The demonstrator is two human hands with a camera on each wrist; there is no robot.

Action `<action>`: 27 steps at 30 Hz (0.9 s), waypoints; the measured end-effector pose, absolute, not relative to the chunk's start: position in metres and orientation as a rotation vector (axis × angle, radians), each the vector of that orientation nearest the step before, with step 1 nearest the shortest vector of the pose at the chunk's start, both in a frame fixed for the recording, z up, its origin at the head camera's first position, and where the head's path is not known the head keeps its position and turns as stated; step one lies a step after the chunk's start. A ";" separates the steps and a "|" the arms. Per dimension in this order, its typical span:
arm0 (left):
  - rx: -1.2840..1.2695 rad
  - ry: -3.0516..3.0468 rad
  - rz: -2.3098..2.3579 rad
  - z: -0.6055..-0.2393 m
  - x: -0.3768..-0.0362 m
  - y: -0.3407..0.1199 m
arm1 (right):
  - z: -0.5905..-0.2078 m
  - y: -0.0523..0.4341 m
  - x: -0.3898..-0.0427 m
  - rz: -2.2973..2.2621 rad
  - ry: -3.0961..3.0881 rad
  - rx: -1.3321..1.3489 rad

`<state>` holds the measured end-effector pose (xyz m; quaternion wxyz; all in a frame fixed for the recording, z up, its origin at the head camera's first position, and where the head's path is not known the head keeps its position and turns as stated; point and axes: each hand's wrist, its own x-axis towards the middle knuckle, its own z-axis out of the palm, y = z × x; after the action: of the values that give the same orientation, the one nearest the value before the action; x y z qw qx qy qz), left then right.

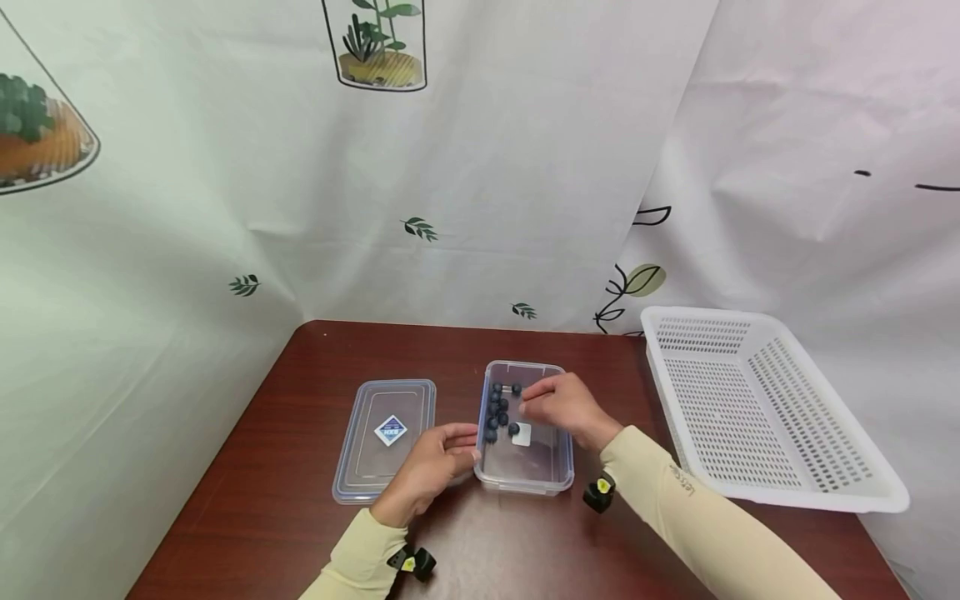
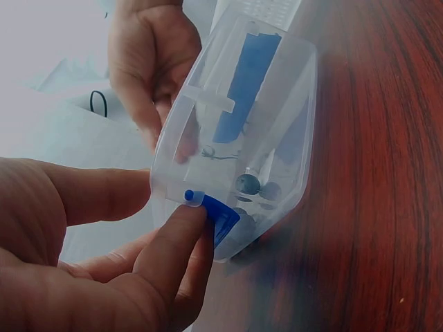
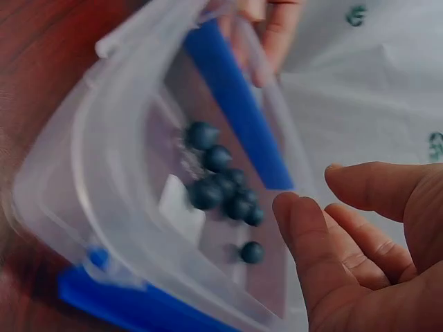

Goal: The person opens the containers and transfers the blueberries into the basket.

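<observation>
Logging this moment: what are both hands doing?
Left hand: grips the container at its near-left rim.
Right hand: open over the blueberries, holding nothing.

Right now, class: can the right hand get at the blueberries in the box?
Probably yes. The box is open, its lid lying apart to the left. The right hand hovers over it with nothing between its fingers and the blueberries, while the left hand holds the box's left side.

- Clear plastic container [image 1: 525, 467] with blue-edged rim sits open and upright on the bench, gripped at its left wall.
- Dark blueberries [image 1: 498, 408] cluster along its left inner side, one [image 1: 513, 429] apart beside a white label.
</observation>
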<state>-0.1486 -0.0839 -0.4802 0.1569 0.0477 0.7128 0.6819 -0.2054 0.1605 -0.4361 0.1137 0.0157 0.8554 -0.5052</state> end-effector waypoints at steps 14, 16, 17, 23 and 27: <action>0.149 2.038 1.961 -0.477 -0.147 -0.084 | -0.449 0.138 -0.209 -1.272 2.680 -0.079; 0.148 2.032 1.962 -0.476 -0.147 -0.084 | -0.451 0.137 -0.209 -1.195 2.736 -0.134; 0.148 2.029 1.962 -0.476 -0.146 -0.084 | -0.451 0.136 -0.209 -1.158 2.761 -0.163; 0.142 2.025 1.955 -0.477 -0.146 -0.084 | -0.456 0.130 -0.209 -1.058 2.825 -0.233; 0.140 2.018 1.941 -0.478 -0.147 -0.085 | -0.460 0.127 -0.209 -1.028 2.824 -0.210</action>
<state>-0.1468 -0.0851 -0.4778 0.1682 0.0493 0.7094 0.6826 -0.2089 0.1274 -0.4605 0.0644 -0.0696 0.9355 -0.3405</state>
